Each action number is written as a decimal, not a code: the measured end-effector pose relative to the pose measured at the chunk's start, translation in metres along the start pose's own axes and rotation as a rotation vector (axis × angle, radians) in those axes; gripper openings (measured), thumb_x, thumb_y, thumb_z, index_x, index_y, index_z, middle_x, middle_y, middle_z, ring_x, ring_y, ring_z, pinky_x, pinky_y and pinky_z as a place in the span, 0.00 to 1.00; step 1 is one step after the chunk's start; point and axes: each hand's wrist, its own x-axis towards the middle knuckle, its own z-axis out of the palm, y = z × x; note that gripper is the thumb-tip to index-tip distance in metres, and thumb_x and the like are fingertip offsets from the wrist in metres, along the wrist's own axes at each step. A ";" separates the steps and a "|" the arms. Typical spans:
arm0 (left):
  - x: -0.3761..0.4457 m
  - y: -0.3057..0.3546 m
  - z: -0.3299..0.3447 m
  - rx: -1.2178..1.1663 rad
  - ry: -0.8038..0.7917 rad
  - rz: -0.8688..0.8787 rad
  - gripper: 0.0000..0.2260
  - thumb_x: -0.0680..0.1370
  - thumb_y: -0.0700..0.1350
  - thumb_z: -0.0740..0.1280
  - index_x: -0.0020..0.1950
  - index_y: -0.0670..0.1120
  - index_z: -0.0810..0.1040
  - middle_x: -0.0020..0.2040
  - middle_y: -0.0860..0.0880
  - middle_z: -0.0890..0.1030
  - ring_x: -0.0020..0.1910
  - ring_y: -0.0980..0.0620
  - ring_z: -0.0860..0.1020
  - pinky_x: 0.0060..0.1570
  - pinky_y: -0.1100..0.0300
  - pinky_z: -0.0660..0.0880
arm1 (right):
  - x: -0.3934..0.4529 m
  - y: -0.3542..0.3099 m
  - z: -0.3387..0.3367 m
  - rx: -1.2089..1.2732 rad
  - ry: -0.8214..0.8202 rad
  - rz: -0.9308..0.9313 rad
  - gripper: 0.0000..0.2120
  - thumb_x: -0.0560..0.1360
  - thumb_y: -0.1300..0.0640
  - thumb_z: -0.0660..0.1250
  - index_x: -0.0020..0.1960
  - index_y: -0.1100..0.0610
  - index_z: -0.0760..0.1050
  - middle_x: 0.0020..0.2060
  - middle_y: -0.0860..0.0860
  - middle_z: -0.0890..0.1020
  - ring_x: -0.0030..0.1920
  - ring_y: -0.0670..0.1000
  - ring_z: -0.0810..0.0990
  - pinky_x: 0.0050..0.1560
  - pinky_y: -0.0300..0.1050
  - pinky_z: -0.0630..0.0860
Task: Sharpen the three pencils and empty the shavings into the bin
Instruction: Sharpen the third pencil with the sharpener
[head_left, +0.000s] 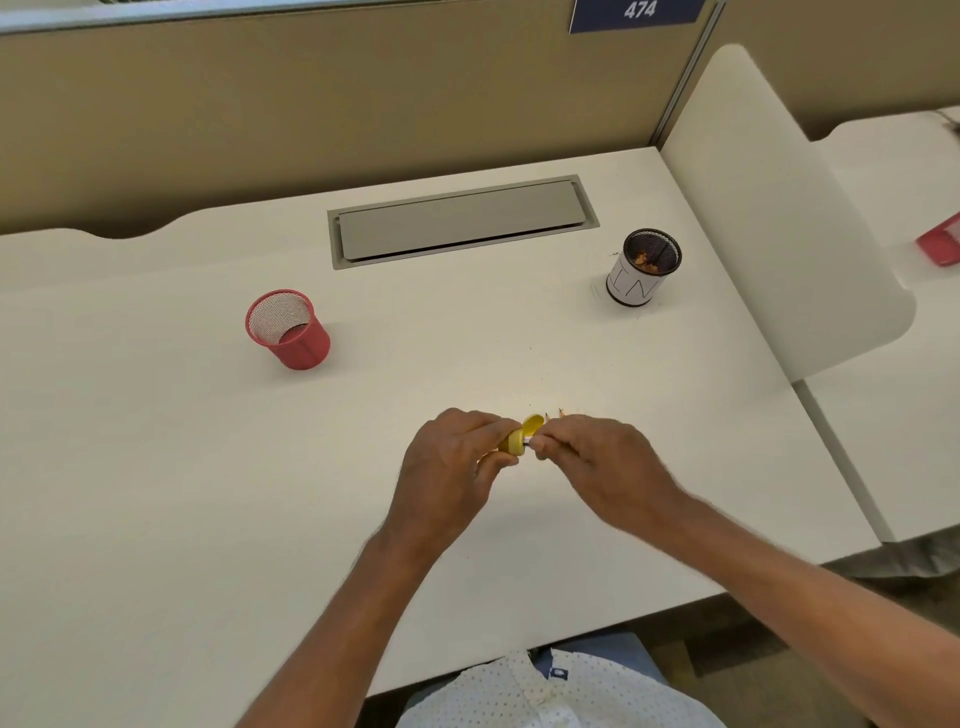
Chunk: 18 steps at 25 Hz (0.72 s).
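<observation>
Yellow sharpener (517, 441), lid apparently open

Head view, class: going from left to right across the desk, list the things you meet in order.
Red mesh cup → left hand → yellow sharpener → right hand → black mesh cup with a white label → white divider panel.

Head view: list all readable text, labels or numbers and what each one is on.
"474": white digits on the blue sign at the top of the partition, cut off by the frame's upper edge.
"IN": hand-drawn black letters on the white wrap of the black mesh cup; the paper curves out of view, so further letters cannot be ruled out.
Small blue tag on the shirt: mark too small to read.
</observation>
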 end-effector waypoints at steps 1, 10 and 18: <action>0.001 0.001 -0.001 0.021 0.017 0.017 0.13 0.74 0.44 0.77 0.58 0.50 0.85 0.52 0.55 0.85 0.48 0.49 0.80 0.47 0.50 0.77 | 0.009 -0.004 -0.010 0.272 -0.189 0.210 0.16 0.83 0.46 0.64 0.41 0.50 0.80 0.30 0.49 0.74 0.31 0.52 0.71 0.32 0.50 0.71; 0.013 0.005 -0.009 -0.032 -0.019 -0.009 0.13 0.77 0.46 0.75 0.62 0.52 0.83 0.55 0.56 0.84 0.53 0.51 0.79 0.46 0.51 0.80 | -0.006 -0.001 -0.012 -0.272 0.103 -0.276 0.08 0.85 0.49 0.61 0.53 0.51 0.76 0.38 0.45 0.76 0.34 0.50 0.72 0.31 0.46 0.73; 0.010 0.017 0.007 -0.028 0.064 -0.046 0.13 0.76 0.45 0.75 0.61 0.48 0.84 0.54 0.54 0.85 0.49 0.51 0.80 0.46 0.56 0.79 | 0.004 0.004 -0.025 -0.373 0.191 -0.281 0.12 0.84 0.46 0.63 0.46 0.47 0.81 0.32 0.45 0.77 0.31 0.49 0.74 0.30 0.44 0.69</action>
